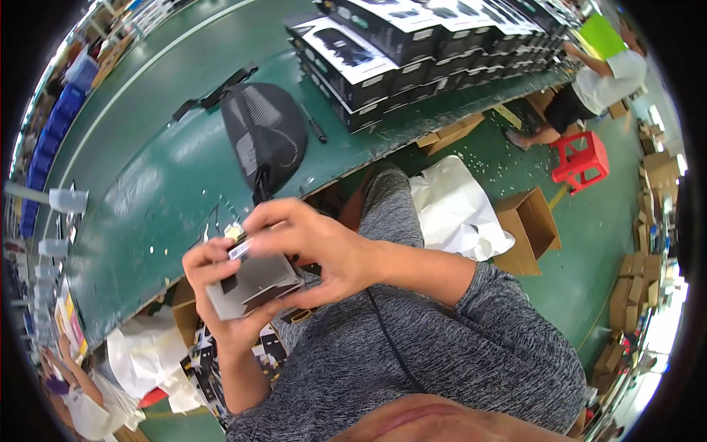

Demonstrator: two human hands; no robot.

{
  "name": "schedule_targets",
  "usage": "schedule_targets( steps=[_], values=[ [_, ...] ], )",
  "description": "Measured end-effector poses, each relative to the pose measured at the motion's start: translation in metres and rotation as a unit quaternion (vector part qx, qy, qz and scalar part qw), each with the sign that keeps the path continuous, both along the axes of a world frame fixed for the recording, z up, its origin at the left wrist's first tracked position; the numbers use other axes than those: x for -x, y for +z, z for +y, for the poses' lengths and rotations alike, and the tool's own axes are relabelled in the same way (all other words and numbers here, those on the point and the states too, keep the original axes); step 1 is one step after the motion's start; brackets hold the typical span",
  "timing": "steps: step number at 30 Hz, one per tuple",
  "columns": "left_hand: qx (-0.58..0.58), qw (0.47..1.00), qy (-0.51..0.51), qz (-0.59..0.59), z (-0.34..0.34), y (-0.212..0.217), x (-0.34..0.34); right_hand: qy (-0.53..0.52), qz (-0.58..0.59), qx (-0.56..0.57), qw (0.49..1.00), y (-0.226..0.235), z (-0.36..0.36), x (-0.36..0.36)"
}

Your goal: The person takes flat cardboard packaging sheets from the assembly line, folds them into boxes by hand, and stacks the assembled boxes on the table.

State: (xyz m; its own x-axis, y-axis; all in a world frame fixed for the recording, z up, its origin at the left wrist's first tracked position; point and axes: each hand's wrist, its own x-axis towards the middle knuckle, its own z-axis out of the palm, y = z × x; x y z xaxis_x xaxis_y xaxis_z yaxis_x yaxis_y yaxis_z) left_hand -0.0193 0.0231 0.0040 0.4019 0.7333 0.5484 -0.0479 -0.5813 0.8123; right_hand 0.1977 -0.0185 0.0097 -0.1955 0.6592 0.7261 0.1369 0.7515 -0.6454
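Close to my body, just off the green table's (pixel 147 214) edge, I hold a small grey and black box (pixel 258 280) in both hands. My left hand (pixel 210 280) wraps its outer side, fingers curled over the top and thumb underneath. From the right, my right hand (pixel 324 250) grips the box, its fingers slightly blurred near a white label (pixel 240 250) at the upper end. A small yellowish piece (pixel 234 231) shows by the fingertips. Past my hands a black mesh pouch (pixel 265 136) with a strap lies on the table, a black pen (pixel 314 125) beside it.
Stacked black and white boxes (pixel 368 66) fill the table's far right. Below its edge are white sheeting (pixel 456 206) and an open carton (pixel 529 232). A red stool (pixel 582 160) stands by a person (pixel 611 85) at right; another person (pixel 88 401) is at lower left.
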Motion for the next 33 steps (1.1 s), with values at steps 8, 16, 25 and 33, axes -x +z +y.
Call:
schedule_targets(
  steps=[8,16,25,33],
  values=[
    [-0.007,0.997,0.038,-0.064,-0.006,0.008,-0.003,0.005,0.022,-0.063,0.998,0.009,0.003,0.012],
    [-0.086,0.995,0.022,-0.046,-0.005,0.010,0.006,0.046,0.016,-0.048,0.998,0.004,-0.002,0.003],
    [-0.208,0.972,-0.065,0.087,-0.014,0.040,-0.008,-0.039,0.182,-0.004,0.983,-0.004,-0.022,0.032],
    [-0.245,0.957,0.094,0.121,-0.044,0.031,-0.027,-0.090,0.107,-0.087,0.986,-0.003,-0.031,0.024]
  ],
)
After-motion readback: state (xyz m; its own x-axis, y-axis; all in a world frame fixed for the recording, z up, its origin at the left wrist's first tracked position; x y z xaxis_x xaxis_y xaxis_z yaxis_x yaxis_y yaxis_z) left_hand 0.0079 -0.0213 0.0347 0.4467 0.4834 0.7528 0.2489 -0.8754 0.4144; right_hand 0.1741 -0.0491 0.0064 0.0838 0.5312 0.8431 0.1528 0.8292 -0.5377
